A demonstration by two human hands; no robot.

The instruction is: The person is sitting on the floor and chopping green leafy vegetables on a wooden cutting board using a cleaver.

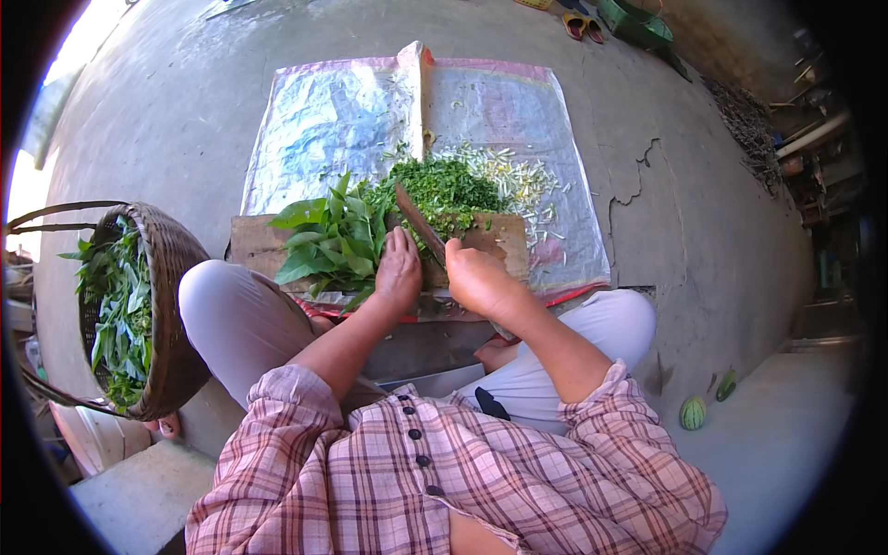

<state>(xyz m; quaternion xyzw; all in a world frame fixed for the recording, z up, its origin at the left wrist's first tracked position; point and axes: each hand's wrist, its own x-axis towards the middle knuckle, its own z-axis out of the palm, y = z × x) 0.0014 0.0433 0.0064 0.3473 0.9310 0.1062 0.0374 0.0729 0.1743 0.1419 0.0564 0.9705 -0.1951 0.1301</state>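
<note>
My left hand (400, 267) lies over the cut end of a bunch of leafy greens (333, 243), fingers together and pressing it to a wooden board (510, 239). In my right hand (479, 277) is the handle of a knife with a dark, brownish blade (418, 218). The blade slants up and to the left, just beside my left fingertips. A heap of finely chopped greens (451, 184) sits at the board's far edge, partly on the board. Pale white and yellow chopped pieces (531, 180) are scattered to its right on a woven plastic sack (326, 111).
A wicker basket (173, 298) full of leafy greens (125, 333) tilts at my left knee, above a white bucket (104, 433). On the floor at right lie a small striped watermelon (692, 413) and a green cucumber-like vegetable (726, 386). Slippers (583, 28) and a green container (635, 24) are far off.
</note>
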